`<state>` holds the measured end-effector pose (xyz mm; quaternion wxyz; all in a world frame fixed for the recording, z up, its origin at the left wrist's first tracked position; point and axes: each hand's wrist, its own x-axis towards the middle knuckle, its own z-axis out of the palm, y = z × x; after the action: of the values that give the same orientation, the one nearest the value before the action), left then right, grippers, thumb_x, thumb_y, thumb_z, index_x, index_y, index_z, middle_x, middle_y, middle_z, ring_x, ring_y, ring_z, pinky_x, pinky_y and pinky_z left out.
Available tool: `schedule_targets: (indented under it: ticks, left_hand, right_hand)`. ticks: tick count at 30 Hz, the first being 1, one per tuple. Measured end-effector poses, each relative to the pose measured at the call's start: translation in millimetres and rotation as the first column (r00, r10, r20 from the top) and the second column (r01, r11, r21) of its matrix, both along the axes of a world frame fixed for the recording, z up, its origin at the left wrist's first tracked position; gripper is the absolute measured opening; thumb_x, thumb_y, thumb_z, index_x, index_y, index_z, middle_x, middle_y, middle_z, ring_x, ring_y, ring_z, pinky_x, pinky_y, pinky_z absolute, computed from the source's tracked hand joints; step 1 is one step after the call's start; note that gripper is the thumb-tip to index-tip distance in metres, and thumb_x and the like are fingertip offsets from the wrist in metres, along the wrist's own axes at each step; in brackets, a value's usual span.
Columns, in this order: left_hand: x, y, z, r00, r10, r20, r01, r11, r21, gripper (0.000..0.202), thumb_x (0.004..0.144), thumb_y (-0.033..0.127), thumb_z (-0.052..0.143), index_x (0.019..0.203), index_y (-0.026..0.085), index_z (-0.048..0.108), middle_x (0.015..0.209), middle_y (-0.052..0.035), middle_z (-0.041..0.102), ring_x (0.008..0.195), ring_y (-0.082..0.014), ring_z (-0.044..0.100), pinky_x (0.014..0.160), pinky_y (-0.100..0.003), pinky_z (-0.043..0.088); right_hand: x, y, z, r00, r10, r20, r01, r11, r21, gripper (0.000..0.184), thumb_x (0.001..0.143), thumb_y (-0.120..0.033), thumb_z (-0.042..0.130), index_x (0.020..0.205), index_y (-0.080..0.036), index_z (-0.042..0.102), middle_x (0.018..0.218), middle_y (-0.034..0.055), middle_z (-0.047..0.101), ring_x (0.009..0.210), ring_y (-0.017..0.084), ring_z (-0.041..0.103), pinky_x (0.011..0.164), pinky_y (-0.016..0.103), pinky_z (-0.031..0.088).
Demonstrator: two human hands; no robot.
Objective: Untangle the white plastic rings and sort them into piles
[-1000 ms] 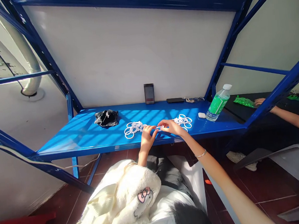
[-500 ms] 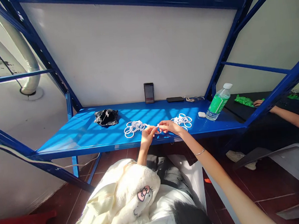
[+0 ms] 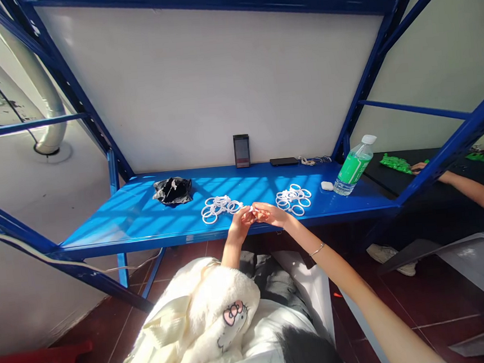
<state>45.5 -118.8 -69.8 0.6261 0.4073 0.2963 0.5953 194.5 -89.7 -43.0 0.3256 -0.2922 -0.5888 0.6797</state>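
Near the front edge of the blue table [image 3: 135,219], my left hand [image 3: 240,223] and my right hand [image 3: 271,214] meet with fingertips pinched. Between them is a small white ring [image 3: 251,208], mostly covered by the fingers. Just beyond my left hand lies a loose pile of white rings [image 3: 222,201]. A second pile of white rings [image 3: 294,198] lies to the right, past my right hand. Both hands are closed, and what each finger presses on is partly hidden.
A crumpled black plastic bag [image 3: 173,191] lies at left. At the back are an upright phone [image 3: 241,151], a flat black phone [image 3: 284,161] and a cable [image 3: 308,160]. A small white case [image 3: 327,186] sits beside a water bottle [image 3: 354,166]. At right, another person's arm [image 3: 475,186] reaches toward green pieces [image 3: 395,163].
My hands have drawn closer together, the right one moving slightly left and down, so the fingers now cover more of the ring. The piles have not moved.
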Motion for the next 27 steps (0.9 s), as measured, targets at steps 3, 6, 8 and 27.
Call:
schedule_targets:
  ticks: [3, 6, 8, 27]
  left_hand:
    - [0.5, -1.3, 4.3, 0.993, 0.041, -0.108, -0.037, 0.999, 0.036, 0.041, 0.082, 0.048, 0.063, 0.058, 0.021, 0.043, 0.058, -0.0001, 0.047, 0.064, -0.0165, 0.058, 0.065, -0.036, 0.051]
    - [0.9, -3.1, 8.1, 0.989, 0.044, -0.144, -0.035, 0.998, 0.059, 0.047, 0.082, 0.051, 0.061, 0.056, 0.021, 0.036, 0.054, 0.0015, 0.037, 0.059, -0.0147, 0.052, 0.06, -0.034, 0.05]
    - [0.5, -3.8, 9.7, 0.987, 0.034, -0.159, -0.023, 0.997, 0.075, 0.049, 0.082, 0.053, 0.061, 0.056, 0.022, 0.032, 0.054, 0.0025, 0.032, 0.058, -0.0138, 0.049, 0.058, -0.033, 0.049]
    - [-32.4, 9.8, -1.5, 0.536, 0.693, -0.483, -0.386, 0.709, 0.59, 0.018, 0.088, 0.037, 0.062, 0.079, 0.021, 0.064, 0.093, -0.0107, 0.062, 0.105, -0.0301, 0.054, 0.096, -0.048, 0.044]
  right_hand:
    - [0.0, -1.0, -0.2, 1.0, -0.001, -0.014, 0.001, 1.0, 0.001, 0.039, 0.08, -0.056, 0.069, 0.073, -0.023, 0.051, 0.067, -0.0027, 0.044, 0.051, 0.009, 0.023, 0.045, 0.024, 0.032]
    - [0.9, -1.4, 0.2, 1.0, -0.004, -0.011, 0.004, 1.0, 0.012, 0.041, 0.078, -0.058, 0.069, 0.07, -0.023, 0.05, 0.065, -0.0029, 0.044, 0.051, 0.009, 0.023, 0.044, 0.024, 0.03]
    - [1.0, -0.8, -0.5, 1.0, -0.004, -0.006, 0.005, 1.0, 0.028, 0.045, 0.076, -0.061, 0.069, 0.069, -0.023, 0.048, 0.063, -0.0036, 0.041, 0.051, 0.009, 0.023, 0.044, 0.024, 0.029]
    - [73.4, 30.7, 26.4, 0.701, -0.652, 0.288, 0.247, 0.601, 0.76, 0.025, 0.093, -0.025, 0.052, 0.11, -0.023, 0.071, 0.128, 0.0107, 0.063, 0.129, 0.031, 0.049, 0.114, 0.05, 0.035]
